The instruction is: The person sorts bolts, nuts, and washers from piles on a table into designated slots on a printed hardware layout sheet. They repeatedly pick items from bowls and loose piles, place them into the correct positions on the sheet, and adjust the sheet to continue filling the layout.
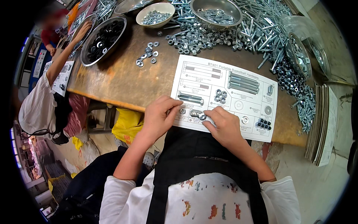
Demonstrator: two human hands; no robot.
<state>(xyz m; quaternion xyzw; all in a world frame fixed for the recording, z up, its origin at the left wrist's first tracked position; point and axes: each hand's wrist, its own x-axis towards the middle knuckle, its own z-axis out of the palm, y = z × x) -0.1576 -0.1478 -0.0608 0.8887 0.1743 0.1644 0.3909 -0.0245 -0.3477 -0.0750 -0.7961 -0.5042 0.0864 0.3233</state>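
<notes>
A white printed hardware sheet (223, 80) lies at the table's front edge, with parts on its outlines. My left hand (160, 116) is over its left edge, thumb and fingertips pinched together beside a small washer (182, 111); anything inside that pinch is hidden. My right hand (226, 126) has thumb and finger closed at the end of a short row of washers (196, 113), by the sheet's lower middle. Farther up lie long bolts (243, 83), shorter bolts (190, 98) and several nuts (220, 96). Small black-centred nuts (263, 124) stand at lower right, near a flat washer (244, 119).
Loose bolts (261, 22) and nuts (194, 43) are heaped behind the sheet. Metal bowls hold washers (218, 15) and black rings (104, 39); a cream bowl (155, 15) stands between. Stacked sheets (322, 125) are at right. A co-worker's arm (61, 61) reaches in at left.
</notes>
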